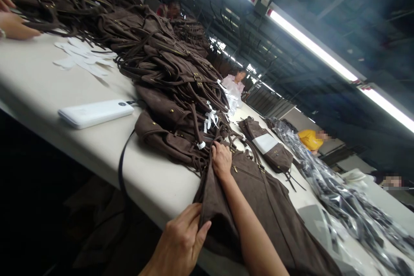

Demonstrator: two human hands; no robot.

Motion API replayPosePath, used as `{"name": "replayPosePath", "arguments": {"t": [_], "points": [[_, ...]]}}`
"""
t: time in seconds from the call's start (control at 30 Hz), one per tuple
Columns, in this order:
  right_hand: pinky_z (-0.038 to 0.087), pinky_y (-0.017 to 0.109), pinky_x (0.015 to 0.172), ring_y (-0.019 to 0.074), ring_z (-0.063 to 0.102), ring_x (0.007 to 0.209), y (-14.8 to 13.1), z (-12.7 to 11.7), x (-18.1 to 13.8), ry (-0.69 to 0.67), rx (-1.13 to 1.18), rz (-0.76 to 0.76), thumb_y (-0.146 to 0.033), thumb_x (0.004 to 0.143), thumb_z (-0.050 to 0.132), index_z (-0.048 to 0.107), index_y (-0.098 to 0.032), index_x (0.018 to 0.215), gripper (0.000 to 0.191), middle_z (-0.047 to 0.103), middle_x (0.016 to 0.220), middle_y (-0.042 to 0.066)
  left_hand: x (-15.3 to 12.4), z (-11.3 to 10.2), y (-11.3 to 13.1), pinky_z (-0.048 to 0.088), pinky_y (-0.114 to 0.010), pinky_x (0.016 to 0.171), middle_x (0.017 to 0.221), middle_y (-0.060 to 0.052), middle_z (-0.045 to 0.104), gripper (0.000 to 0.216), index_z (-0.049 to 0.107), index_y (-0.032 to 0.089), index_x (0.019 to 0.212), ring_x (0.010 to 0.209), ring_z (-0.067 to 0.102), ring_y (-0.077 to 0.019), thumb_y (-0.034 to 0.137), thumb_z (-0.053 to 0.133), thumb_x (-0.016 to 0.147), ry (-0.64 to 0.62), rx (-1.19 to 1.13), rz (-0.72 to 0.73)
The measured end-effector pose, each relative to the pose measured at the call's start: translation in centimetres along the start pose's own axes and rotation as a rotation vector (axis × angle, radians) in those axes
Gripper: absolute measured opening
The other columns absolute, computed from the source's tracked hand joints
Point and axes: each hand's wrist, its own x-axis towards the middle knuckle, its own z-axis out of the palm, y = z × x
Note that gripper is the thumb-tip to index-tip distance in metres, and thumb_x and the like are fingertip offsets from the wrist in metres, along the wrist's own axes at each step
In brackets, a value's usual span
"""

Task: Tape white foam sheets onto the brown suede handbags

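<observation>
A dark brown bag [268, 198] with straps and brass-coloured fittings lies in front of me at the table's near edge. My left hand [181, 237] pinches the bag's near side edge between thumb and fingers. Further up the same side, my right hand [221, 159] is closed on the bag near its top, beside the handles, with its forearm crossing over the bag. Right behind it lie more brown bags [168, 138], with white paper wraps [211, 120] on their handles.
A big heap of brown bags [161, 51] covers the table's far left. A white power bank [97, 113] with a black cable and white paper pieces [84, 56] lie on the table [152, 185]. Plastic-wrapped bags [326, 185] line the right side. Another person's hand [16, 26] is at upper left.
</observation>
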Motion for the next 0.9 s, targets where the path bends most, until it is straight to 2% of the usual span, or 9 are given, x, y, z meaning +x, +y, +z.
{"name": "replayPosePath", "arguments": {"t": [0.2,0.3,0.4,0.47,0.53,0.63,0.73,0.8,0.9], "points": [[0.039,0.038,0.087,0.0262,0.049,0.101,0.2,-0.8,-2.6,-0.037,0.076,-0.015,-0.052,0.096,0.032,0.040,-0.017,0.144,0.060,0.057,0.108,0.012,0.0,-0.2,0.2,0.056,-0.029,0.076,0.091,-0.007,0.063,0.019,0.064,0.018,0.095,0.087,0.063,-0.0178,0.021,0.046,0.093,0.103,0.002,-0.030],[0.041,0.038,0.089,0.0258,0.047,0.102,0.3,-0.8,-3.9,-0.006,0.109,-0.065,-0.052,0.095,0.034,0.035,-0.014,0.146,0.063,0.054,0.110,0.013,0.1,-0.3,-0.2,0.056,-0.031,0.077,0.088,-0.006,0.064,0.023,0.058,0.017,0.113,0.082,0.063,-0.0173,0.019,0.049,0.092,0.129,0.052,-0.034],[0.042,0.041,0.090,0.0270,0.045,0.105,0.1,-0.7,-4.4,0.022,0.084,-0.078,-0.051,0.094,0.036,0.035,-0.015,0.146,0.063,0.052,0.113,0.014,1.4,-1.2,-0.2,0.055,-0.038,0.087,0.104,-0.011,0.063,0.051,0.039,0.014,0.138,0.096,0.062,-0.0206,0.015,0.053,0.089,0.111,0.161,-0.009],[0.042,0.041,0.091,0.0276,0.044,0.107,-0.2,-0.7,-4.5,0.021,0.073,-0.076,-0.052,0.094,0.038,0.036,-0.016,0.146,0.064,0.052,0.114,0.014,3.0,-2.1,-0.1,0.048,-0.045,0.100,0.128,-0.014,0.054,0.058,0.035,0.018,0.142,0.122,0.051,-0.0257,0.007,0.050,0.087,0.022,0.254,0.118],[0.041,0.042,0.092,0.0278,0.044,0.108,-0.4,-0.8,-4.5,0.007,0.072,-0.072,-0.053,0.093,0.040,0.036,-0.016,0.146,0.064,0.052,0.115,0.013,4.8,-2.8,-0.2,0.038,-0.051,0.110,0.144,-0.012,0.042,0.052,0.045,0.020,0.136,0.137,0.034,-0.0283,0.003,0.044,0.087,-0.119,0.310,0.309],[0.040,0.042,0.095,0.0275,0.044,0.109,-0.6,-1.2,-4.8,0.008,0.089,-0.061,-0.053,0.093,0.039,0.035,-0.015,0.146,0.065,0.052,0.117,0.014,6.2,-3.0,-0.9,0.038,-0.044,0.111,0.119,-0.008,0.062,0.029,0.063,0.016,0.102,0.121,0.052,-0.0200,0.007,0.037,0.091,-0.249,0.282,0.512],[0.032,0.045,0.106,0.0289,0.039,0.121,-0.8,-1.4,-5.1,0.053,0.117,-0.051,-0.053,0.094,0.038,0.031,-0.009,0.147,0.070,0.049,0.126,0.016,5.0,-2.8,-1.8,0.045,-0.036,0.104,0.082,-0.003,0.066,0.031,0.061,0.017,0.079,0.090,0.063,-0.0147,0.011,0.036,0.094,-0.293,0.300,0.614],[0.024,0.047,0.111,0.0311,0.027,0.134,-0.9,-1.4,-5.2,0.064,0.128,-0.043,-0.054,0.093,0.039,0.028,-0.005,0.147,0.074,0.043,0.137,0.020,3.4,-2.9,-2.3,0.046,-0.037,0.103,0.087,-0.006,0.068,0.031,0.064,0.016,0.086,0.097,0.063,-0.0182,0.012,0.034,0.094,-0.277,0.367,0.633],[0.022,0.048,0.113,0.0300,0.012,0.144,-1.0,-1.0,-5.0,0.020,0.157,-0.030,-0.055,0.092,0.040,0.021,-0.003,0.149,0.079,0.024,0.153,0.021,1.0,-3.5,-2.5,0.042,-0.039,0.107,0.114,-0.012,0.067,0.035,0.063,0.012,0.111,0.120,0.055,-0.0244,0.011,0.034,0.092,-0.233,0.479,0.579]]}}
